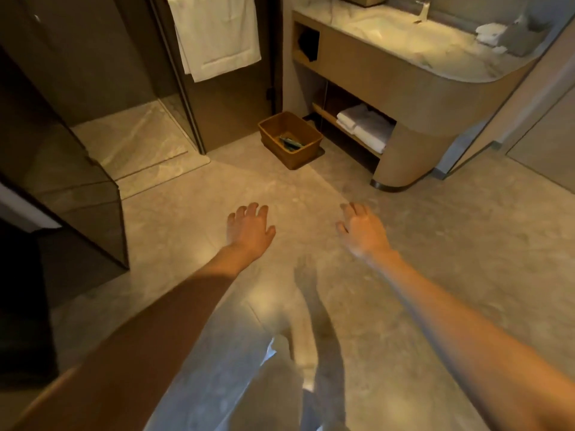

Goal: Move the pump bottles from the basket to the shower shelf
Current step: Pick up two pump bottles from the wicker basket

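Head view: both arms are reaching out over the bathroom floor.
Left hand (250,229) is hovering spread and empty; right hand (362,229) is hovering likewise, fingers loose, gripping nothing. Farther back, pump bottles (291,142) are lying inside the brown basket (303,155) beside the vanity (413,98).

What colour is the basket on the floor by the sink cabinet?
The basket is a warm brown, plain with no pattern, seen in the head view.

bathroom | vanity sink (389,29) | hanging towel (214,32) | glass shower door (62,169)
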`<action>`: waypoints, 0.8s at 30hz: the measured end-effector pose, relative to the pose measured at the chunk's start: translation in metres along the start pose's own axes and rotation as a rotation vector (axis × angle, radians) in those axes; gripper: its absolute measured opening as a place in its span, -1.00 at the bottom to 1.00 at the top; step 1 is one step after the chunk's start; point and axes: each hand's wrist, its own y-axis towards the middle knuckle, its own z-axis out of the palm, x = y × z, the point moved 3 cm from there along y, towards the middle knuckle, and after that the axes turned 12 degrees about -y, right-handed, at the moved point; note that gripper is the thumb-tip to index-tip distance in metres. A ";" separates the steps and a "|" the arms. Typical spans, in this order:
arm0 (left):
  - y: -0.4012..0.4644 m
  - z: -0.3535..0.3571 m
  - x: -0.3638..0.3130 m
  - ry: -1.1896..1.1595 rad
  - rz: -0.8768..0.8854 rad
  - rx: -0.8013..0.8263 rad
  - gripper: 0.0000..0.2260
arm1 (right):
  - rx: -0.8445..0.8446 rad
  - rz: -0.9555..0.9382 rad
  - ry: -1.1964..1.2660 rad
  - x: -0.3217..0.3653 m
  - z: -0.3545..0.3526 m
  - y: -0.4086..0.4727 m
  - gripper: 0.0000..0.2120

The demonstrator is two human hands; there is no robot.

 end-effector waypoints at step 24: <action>0.441 0.055 -0.019 -0.060 -0.213 0.163 -0.56 | 0.045 -0.143 -0.054 -0.117 0.024 0.479 -0.56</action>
